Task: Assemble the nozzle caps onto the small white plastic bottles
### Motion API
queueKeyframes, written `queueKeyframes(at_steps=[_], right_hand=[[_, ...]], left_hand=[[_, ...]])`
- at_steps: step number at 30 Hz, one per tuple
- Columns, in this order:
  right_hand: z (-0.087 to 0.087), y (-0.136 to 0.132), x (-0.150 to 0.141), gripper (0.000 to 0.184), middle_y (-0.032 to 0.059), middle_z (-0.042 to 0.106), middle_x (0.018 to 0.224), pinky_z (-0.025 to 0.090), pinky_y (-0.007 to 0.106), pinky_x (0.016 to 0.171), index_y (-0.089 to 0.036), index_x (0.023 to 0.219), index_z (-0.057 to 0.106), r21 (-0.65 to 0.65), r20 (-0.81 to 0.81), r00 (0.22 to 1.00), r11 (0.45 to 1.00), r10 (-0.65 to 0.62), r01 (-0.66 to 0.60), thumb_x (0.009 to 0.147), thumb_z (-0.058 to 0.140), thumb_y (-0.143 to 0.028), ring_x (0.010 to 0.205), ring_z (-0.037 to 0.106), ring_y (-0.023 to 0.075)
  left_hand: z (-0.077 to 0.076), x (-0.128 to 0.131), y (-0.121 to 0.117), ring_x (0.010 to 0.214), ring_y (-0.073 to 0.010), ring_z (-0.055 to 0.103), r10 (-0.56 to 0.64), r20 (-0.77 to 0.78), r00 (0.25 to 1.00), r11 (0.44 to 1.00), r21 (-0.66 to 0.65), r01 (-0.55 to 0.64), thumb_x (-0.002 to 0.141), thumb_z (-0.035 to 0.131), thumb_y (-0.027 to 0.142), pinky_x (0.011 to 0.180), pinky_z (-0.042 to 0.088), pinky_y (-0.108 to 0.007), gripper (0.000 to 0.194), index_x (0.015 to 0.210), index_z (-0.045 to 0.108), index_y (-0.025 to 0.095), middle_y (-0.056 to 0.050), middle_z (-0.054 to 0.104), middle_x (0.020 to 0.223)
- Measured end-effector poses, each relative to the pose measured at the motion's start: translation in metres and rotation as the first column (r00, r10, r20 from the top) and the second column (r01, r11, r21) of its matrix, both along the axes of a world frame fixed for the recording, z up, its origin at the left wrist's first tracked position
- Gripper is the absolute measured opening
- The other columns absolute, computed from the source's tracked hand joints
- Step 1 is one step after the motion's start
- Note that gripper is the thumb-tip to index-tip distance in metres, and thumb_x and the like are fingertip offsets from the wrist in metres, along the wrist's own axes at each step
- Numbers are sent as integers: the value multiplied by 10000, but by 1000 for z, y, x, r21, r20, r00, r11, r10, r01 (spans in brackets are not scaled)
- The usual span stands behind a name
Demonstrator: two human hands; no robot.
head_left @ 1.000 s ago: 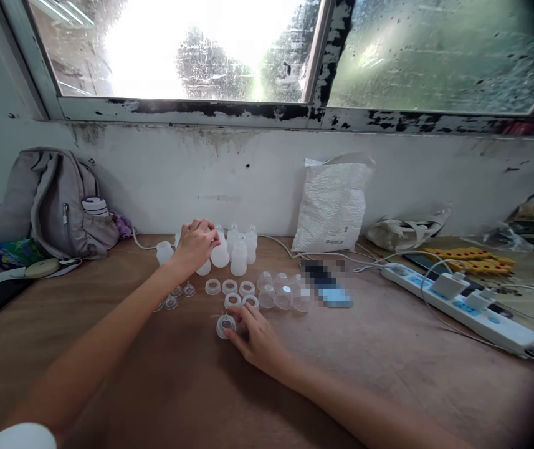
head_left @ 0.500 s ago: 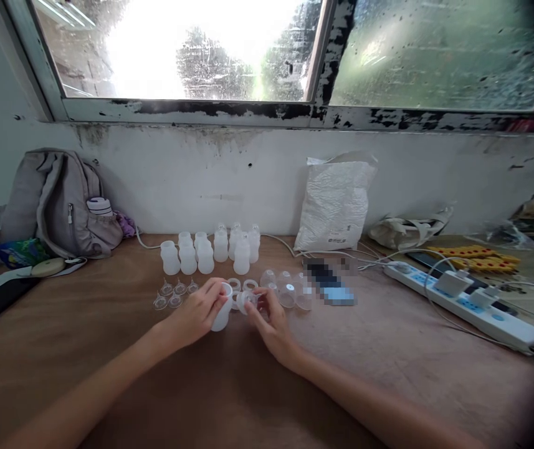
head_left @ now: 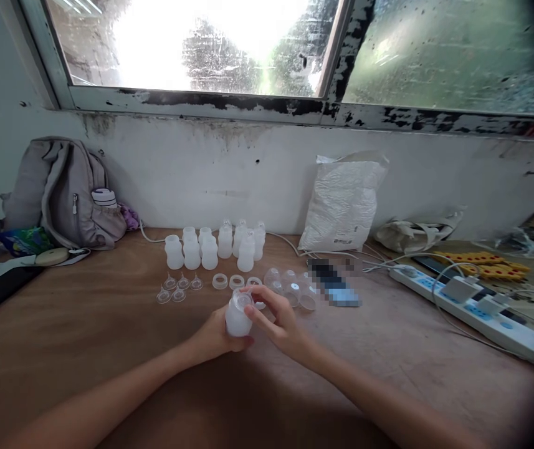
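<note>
My left hand (head_left: 220,333) is wrapped round a frosted white baby bottle (head_left: 237,319), held upright above the table. On the bottle's mouth sits a clear nipple with its ring (head_left: 243,300), and the fingers of my right hand (head_left: 276,315) close round it. Whether the ring is seated cannot be told. Just behind my hands lie white collar rings (head_left: 220,282) in a row, one partly hidden by my right hand. Several clear silicone nipples (head_left: 178,294) rest to the left. Clear domed caps (head_left: 291,287) stand to the right, partly behind my right hand.
Open frosted bottles (head_left: 174,252) and bottles with nipples fitted (head_left: 246,251) stand farther back. A grey backpack (head_left: 61,193) leans at the left. A white plastic package (head_left: 341,206), a blurred-out flat object (head_left: 336,287), cables and a power strip (head_left: 472,312) occupy the right.
My left hand has moved right and now grips the bottle lower down. My right hand has brought the nipple and ring onto the bottle's mouth. The view has shifted slightly.
</note>
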State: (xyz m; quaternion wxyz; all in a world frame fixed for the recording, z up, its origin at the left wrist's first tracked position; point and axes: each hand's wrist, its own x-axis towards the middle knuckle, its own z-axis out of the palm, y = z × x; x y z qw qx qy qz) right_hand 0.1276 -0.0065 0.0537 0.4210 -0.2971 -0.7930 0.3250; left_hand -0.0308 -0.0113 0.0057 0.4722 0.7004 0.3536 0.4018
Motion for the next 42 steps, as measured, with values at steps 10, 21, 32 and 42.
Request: queueKeyframes(at_steps=[10, 21, 32, 42], right_hand=[[2, 10, -1, 263, 58, 578, 1001, 454, 281, 741, -204, 976, 518, -444, -286, 938, 839, 198, -313, 772, 543, -368, 917, 545, 168], [-2, 14, 4, 343, 98, 585, 1053, 427, 328, 793, -183, 1002, 524, -583, -381, 876, 659, 294, -475, 727, 600, -373, 957, 550, 196], [5, 10, -1, 409, 39, 576, 929, 453, 268, 704, -198, 1019, 551, -480, -212, 967, 846, 143, -230, 649, 677, -319, 842, 544, 162], [6, 7, -2, 399, 45, 558, 967, 422, 287, 750, -209, 1062, 537, -457, -241, 962, 860, 128, -229, 692, 640, -314, 905, 519, 172]], left_hand=[[10, -9, -9, 537, -105, 462, -131, 164, 978, 929, -325, 179, 527, 631, 170, 491, 339, -212, 153, 622, 522, 119, 7, 525, 571], [-3, -3, -18, 510, -118, 498, -148, 321, 936, 847, -447, 287, 505, 595, 158, 479, 358, -217, 243, 732, 518, 121, -12, 562, 567], [9, 0, -16, 627, -100, 418, 36, 123, 992, 981, -196, -11, 562, 650, 172, 546, 318, -211, 306, 842, 533, 127, 14, 500, 702], [9, 4, -21, 617, -105, 417, 50, 116, 992, 970, -241, -21, 590, 641, 206, 544, 325, -216, 349, 911, 532, 119, 8, 498, 700]])
